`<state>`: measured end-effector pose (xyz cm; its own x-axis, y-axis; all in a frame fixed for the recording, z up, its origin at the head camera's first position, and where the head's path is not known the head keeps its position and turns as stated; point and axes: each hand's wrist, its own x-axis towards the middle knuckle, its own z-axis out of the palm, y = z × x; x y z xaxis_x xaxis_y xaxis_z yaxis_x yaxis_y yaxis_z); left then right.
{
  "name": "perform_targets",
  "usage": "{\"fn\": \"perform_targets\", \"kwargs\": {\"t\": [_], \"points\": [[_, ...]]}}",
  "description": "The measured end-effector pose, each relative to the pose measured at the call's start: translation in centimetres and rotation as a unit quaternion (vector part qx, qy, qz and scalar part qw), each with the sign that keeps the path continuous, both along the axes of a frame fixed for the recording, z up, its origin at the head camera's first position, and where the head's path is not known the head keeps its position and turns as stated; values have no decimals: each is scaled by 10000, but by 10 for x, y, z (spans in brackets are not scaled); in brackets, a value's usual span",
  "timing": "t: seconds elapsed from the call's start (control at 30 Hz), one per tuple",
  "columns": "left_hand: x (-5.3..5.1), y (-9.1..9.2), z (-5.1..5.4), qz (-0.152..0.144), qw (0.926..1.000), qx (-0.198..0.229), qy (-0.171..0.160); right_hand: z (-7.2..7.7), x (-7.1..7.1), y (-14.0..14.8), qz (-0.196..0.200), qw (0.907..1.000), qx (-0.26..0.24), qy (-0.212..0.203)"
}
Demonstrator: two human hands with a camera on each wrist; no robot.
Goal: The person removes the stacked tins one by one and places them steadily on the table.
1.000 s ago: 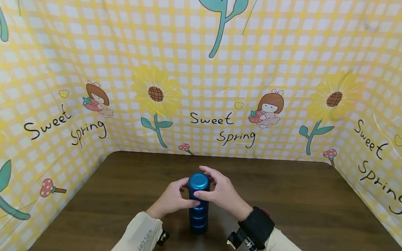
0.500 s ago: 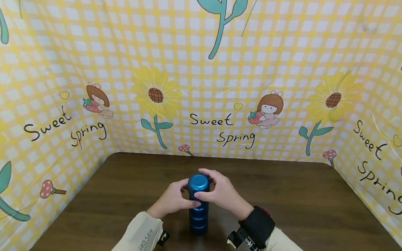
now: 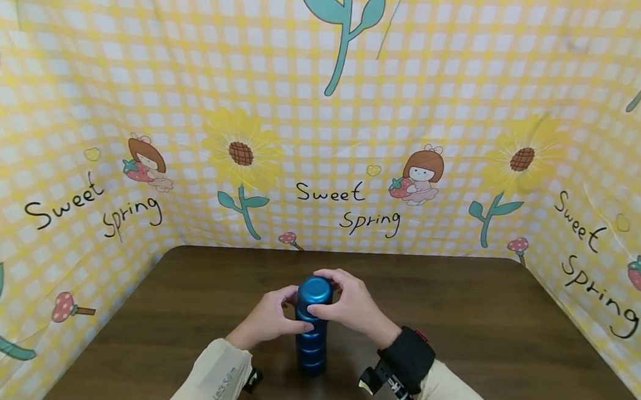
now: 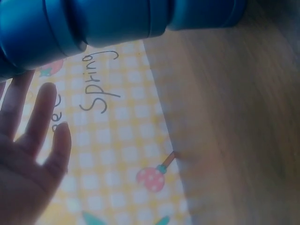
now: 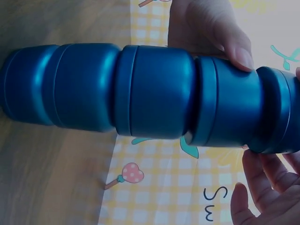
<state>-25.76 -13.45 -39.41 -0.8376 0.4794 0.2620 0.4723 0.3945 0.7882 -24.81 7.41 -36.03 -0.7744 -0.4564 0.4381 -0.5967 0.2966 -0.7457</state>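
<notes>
A stack of shiny blue round canisters stands upright on the brown table in the head view, several one on top of another. My left hand grips it from the left just below the top canister, thumb across the near side. From the right, my right hand holds the top canister higher up, its thumb in front and fingers behind. In the right wrist view, my left thumb presses the second canister from the top. Fingertips behind the stack are partly hidden.
The brown wooden table reaches back to a yellow checked cloth that hangs behind and along both sides. A black strap with a small camera sits on my right wrist.
The head view has shifted slightly, so the scene sits a little further left. Both hands keep their holds on the stack, with no clear movement.
</notes>
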Motion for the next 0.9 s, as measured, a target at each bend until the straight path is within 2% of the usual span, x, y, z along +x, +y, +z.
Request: {"fn": "perform_targets", "kwargs": {"t": [0.3,0.6,0.9], "points": [[0,-1,0,82,9998,-174,15,5,1,12,-229,9995,141,162],[-2,1,3,-63,9995,-307,69,2,0,33,-264,9990,352,-14],[-2,0,2,-34,9992,-396,12,3,-2,54,-328,9982,485,-158]]}}
